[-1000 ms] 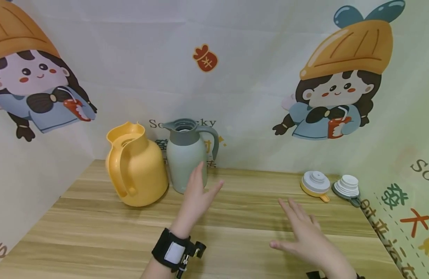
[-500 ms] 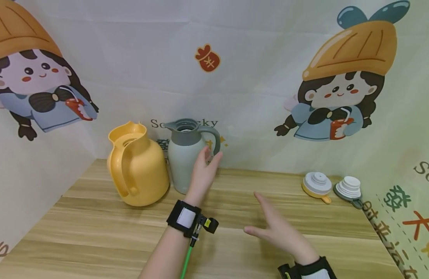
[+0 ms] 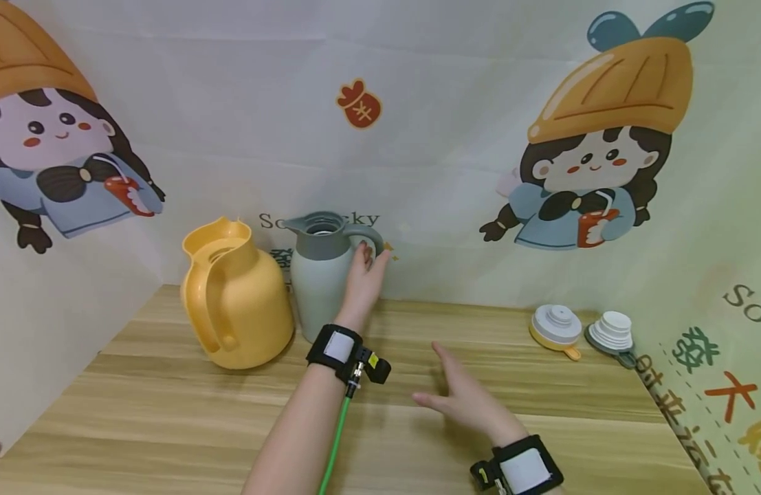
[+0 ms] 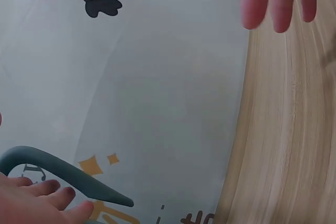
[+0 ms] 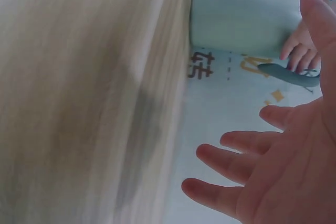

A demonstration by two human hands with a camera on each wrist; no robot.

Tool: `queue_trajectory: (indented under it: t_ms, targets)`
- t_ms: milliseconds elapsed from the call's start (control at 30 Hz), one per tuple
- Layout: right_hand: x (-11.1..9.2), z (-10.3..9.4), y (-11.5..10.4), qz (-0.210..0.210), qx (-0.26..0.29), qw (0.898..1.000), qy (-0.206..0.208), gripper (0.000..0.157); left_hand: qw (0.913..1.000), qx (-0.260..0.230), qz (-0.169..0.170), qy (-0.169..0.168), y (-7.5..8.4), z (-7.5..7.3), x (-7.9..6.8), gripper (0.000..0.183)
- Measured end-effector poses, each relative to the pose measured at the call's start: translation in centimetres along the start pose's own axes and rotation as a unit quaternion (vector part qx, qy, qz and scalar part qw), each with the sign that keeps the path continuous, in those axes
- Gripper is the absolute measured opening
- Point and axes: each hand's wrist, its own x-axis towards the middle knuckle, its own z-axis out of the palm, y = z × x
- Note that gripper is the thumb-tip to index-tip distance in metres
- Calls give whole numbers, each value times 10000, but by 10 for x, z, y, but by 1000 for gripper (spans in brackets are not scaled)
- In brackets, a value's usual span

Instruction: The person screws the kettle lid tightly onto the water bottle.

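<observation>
A pale green vacuum jug (image 3: 318, 292) with a grey-green collar and spout stands upright at the back of the table, its top uncapped. My left hand (image 3: 362, 283) is at its right side, by the curved handle (image 4: 65, 174). In the left wrist view the fingers are extended at the handle's inner side, not wrapped round it. My right hand (image 3: 473, 404) hovers over the table to the right, holding nothing; the right wrist view shows its fingers (image 5: 231, 163) spread apart. Close on the left of the green jug stands a yellow jug (image 3: 259, 309), also uncapped, handle toward me.
On the right side of the wooden table (image 3: 170, 412) lie two stoppers: a white and yellow lid (image 3: 557, 324) and a white and dark green lid (image 3: 610, 333). A printed cloth backdrop (image 3: 442, 206) rises right behind the jugs. A green cable (image 3: 337, 440) trails from the left wrist camera.
My left hand has moved forward and up along the green jug to its handle. The right hand has shifted left over the table. Jugs and lids stay in place.
</observation>
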Motion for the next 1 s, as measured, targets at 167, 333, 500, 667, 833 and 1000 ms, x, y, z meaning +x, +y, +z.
queue_trajectory:
  t_ms: [167, 333, 500, 667, 833, 1000]
  targets:
    - [6, 3, 2, 93, -8, 9999, -38, 90, 9999, -92, 80, -3, -2, 0, 8, 57]
    - [14, 2, 5, 225, 144, 9996, -49, 93, 9998, -20, 193, 6, -2, 0, 9, 50]
    - [25, 2, 11, 106, 183, 9997, 77, 91, 9989, 226, 414, 59, 1, 3, 4, 40]
    - [30, 1, 13, 83, 192, 9997, 111, 91, 9980, 181, 603, 68, 3, 6, -6, 31]
    - [33, 2, 11, 133, 163, 9997, 90, 96, 9972, 184, 691, 204, 5, 7, -15, 27]
    - [35, 5, 8, 137, 185, 9997, 89, 97, 9955, 248, 867, 284, 7, 2, -27, 28]
